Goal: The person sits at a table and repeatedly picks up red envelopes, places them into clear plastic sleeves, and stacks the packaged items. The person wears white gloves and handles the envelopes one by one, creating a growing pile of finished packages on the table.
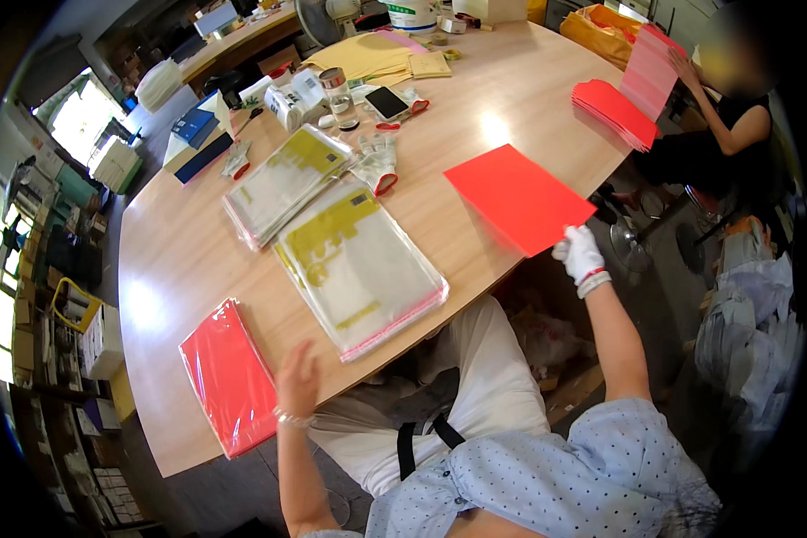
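My right hand (pixel 582 255), in a white glove, pinches the near right corner of a red sheet (pixel 522 199), slanting over the table's front edge. My left hand (pixel 298 381) is bare and slightly blurred, its fingers stretched out and holding nothing. It hovers at the table edge beside a stack of red sheets in clear plastic wrap (pixel 230 378). Between my hands lies a pile of clear plastic bags (pixel 381 269) with gold-green print and a pink strip along the near edge. A second pile of such bags (pixel 287 184) lies just beyond, partly against the first.
White work gloves (pixel 377 163), a glass jar (pixel 338 99) and a phone (pixel 386 103) lie beyond the bags. Blue boxes (pixel 197 134) stand far left. At the right, another person (pixel 731 134) handles a pink-red sheet (pixel 652 73) beside a red stack (pixel 614 115).
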Demonstrator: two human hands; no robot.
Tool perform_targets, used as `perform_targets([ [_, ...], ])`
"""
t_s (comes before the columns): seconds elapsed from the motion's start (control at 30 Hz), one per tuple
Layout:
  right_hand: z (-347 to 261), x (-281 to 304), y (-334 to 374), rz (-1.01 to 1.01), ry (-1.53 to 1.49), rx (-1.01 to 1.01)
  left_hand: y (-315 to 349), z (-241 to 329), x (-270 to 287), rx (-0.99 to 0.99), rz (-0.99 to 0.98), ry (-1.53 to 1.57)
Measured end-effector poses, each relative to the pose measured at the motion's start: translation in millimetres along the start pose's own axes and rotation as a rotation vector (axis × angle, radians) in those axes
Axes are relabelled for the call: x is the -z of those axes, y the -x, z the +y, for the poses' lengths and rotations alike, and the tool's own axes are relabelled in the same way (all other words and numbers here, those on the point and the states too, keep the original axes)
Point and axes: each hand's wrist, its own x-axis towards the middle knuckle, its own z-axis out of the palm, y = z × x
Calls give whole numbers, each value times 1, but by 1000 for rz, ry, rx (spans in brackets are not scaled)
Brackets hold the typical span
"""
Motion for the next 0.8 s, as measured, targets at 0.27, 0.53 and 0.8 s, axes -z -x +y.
perform_targets([
  [0.27,-111,23,49,110,116,422,-69,27,-112,-114,-187,-681],
  [0.53,-24,-30,214,-489,246,-156,-98,7,-97,-80,-195,-431],
  [0.8,26,-74,263,-253,-217,-371,-52,-12,-87,-61,301,-280],
])
